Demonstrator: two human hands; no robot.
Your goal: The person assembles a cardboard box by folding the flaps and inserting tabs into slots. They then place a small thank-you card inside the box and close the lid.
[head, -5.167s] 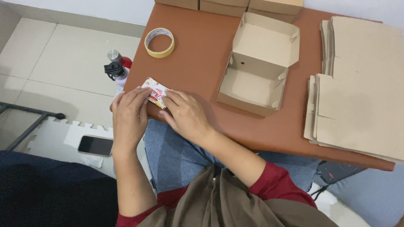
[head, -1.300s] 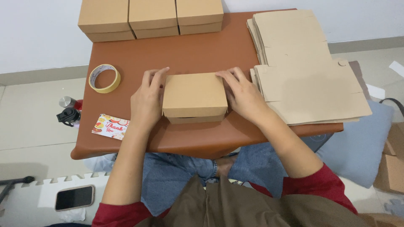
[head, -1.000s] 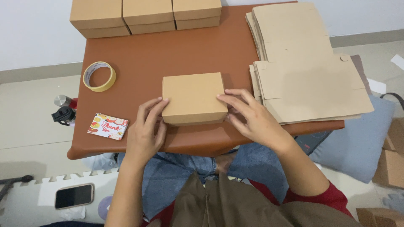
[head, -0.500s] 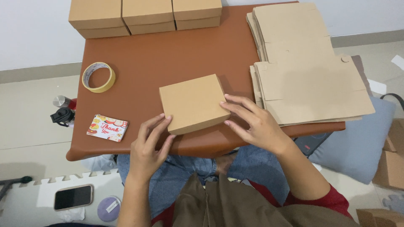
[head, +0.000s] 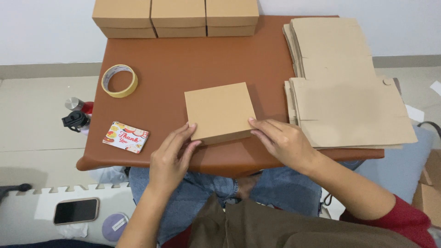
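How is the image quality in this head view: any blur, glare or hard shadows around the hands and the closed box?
Head view: sharp throughout, no motion blur on the left hand or right hand; light is soft and even, with only a faint shadow beside the closed box; no glare on the brown table; straight edges show little distortion.

Single head-worn view, looking steeply down from above the lap onto the brown counter [head: 183, 69]. Facing forward toward the wall at the far edge, floor visible left and right. Close enough to take in both forearms and the whole countertop.
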